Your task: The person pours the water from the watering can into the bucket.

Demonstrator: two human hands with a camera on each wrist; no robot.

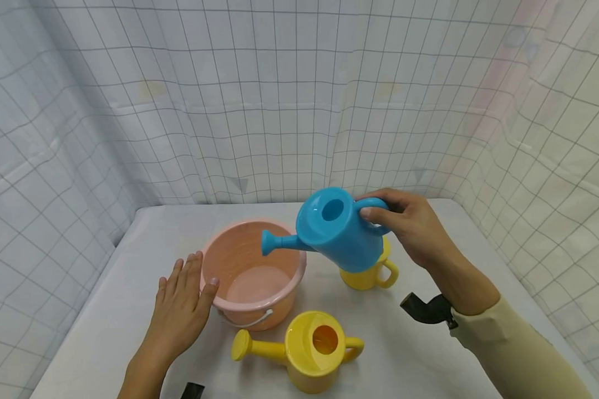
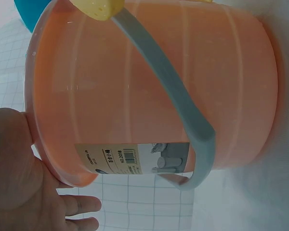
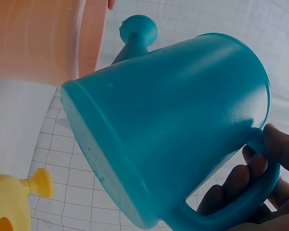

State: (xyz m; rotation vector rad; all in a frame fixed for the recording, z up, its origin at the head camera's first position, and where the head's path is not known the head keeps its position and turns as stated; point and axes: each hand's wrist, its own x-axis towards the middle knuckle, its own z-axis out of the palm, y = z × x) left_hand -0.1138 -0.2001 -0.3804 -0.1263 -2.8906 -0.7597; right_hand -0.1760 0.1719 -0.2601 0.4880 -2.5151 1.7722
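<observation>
My right hand point(image 1: 411, 224) grips the handle of a blue watering can point(image 1: 341, 233), its fingers curled through the loop. The can is raised above the table and tilted to the left, its spout overlapping the mouth of a pink bucket point(image 1: 299, 280) in the head view. Seen from the right wrist, the blue can point(image 3: 183, 115) shows its side and base. My left hand point(image 1: 182, 310) lies against the bucket's left side with fingers extended, the thumb at the rim. In the left wrist view the bucket point(image 2: 159, 86) shows a paper label and a grey handle hanging down.
A yellow watering can point(image 1: 311, 343) stands in front of the bucket, spout pointing left. Behind the blue can, partly hidden, is a second yellow watering can point(image 1: 361, 280). A white table point(image 1: 424, 354) carries everything, and grid-patterned curtains point(image 1: 279, 111) enclose it at the back and sides.
</observation>
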